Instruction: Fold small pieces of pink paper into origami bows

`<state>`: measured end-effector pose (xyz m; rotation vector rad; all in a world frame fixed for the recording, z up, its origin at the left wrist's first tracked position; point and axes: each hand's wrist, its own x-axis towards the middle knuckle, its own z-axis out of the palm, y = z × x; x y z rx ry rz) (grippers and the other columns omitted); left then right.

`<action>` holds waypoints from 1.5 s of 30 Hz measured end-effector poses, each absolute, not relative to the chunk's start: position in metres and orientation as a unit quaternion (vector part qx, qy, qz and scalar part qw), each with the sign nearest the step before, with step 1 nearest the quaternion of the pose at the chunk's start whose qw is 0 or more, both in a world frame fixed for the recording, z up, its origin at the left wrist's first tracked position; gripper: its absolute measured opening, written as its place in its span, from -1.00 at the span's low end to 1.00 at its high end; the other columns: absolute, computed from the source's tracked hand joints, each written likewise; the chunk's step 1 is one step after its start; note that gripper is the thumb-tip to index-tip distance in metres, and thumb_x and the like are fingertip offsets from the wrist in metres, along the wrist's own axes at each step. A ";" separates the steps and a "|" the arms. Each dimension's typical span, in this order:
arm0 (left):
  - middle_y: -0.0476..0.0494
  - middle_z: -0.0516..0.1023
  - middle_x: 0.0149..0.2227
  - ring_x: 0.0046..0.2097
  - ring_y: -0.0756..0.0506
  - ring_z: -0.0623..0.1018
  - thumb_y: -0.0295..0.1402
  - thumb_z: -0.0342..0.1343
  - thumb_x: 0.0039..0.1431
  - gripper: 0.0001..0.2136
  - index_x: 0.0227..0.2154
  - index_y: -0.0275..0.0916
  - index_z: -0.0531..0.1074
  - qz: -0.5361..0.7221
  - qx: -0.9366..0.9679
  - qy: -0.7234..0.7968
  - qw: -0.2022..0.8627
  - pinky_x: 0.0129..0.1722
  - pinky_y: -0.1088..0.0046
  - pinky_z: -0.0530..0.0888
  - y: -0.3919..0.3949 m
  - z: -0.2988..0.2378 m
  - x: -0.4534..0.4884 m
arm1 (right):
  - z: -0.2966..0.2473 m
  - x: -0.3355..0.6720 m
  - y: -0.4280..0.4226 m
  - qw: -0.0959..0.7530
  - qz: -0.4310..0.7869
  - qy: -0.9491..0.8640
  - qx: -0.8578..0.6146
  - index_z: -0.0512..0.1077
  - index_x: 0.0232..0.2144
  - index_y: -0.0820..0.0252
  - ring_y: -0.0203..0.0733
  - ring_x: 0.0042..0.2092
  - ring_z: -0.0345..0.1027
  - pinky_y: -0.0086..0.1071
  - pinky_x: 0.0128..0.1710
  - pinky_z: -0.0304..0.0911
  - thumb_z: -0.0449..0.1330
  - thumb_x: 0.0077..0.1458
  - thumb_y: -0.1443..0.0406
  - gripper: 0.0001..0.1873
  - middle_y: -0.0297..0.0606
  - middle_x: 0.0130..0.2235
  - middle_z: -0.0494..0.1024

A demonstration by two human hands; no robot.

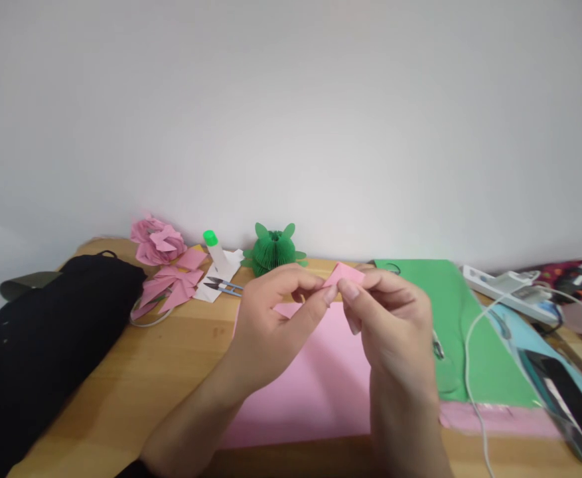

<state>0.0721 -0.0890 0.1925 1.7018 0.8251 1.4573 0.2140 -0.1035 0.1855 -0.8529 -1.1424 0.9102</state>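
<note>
Between my two hands is a small folded piece of pink paper [344, 273], held up above the table with one corner pointing upward. My left hand [278, 325] pinches its left edge between thumb and fingers. On the other side, my right hand [390, 315] grips it with the thumb pressed on its front face; the fingertips behind are partly hidden. Below both hands lies a large pink sheet [315, 392], flat on the wooden table [171, 372].
Along the wall stand a pink paper flower pile [157, 240], a glue stick [214, 251] and a green paper honeycomb figure [273, 252]. Thread snips [225, 287] lie nearby. Black cloth [56, 345] covers the left. At right are green sheets [490, 352], a white cable [467, 372], a power strip [512, 295] and a phone [567, 392].
</note>
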 end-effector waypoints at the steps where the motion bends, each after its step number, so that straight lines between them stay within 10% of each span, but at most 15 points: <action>1: 0.07 0.48 -0.53 -0.44 0.09 0.42 -0.51 0.19 0.20 -0.82 -0.52 -0.26 0.46 0.570 0.664 0.320 0.362 -0.43 0.58 0.37 -0.089 0.192 0.072 | 0.185 0.214 -0.103 0.663 0.404 -0.507 -0.374 0.53 -0.56 0.14 -0.44 -0.62 0.14 -0.50 -0.64 0.07 0.36 0.11 0.33 -0.79 -0.47 -0.66 0.39; 45: 0.01 0.60 -0.47 -0.44 0.00 0.52 -0.50 0.30 0.14 -0.89 -0.43 -0.16 0.58 0.642 0.626 0.272 0.348 -0.42 0.44 0.49 -0.092 0.189 0.076 | 0.188 0.205 -0.107 0.694 0.428 -0.485 -0.316 0.61 -0.44 0.08 -0.49 -0.67 0.14 -0.55 -0.72 0.12 0.38 0.10 0.32 -0.92 -0.41 -0.50 0.57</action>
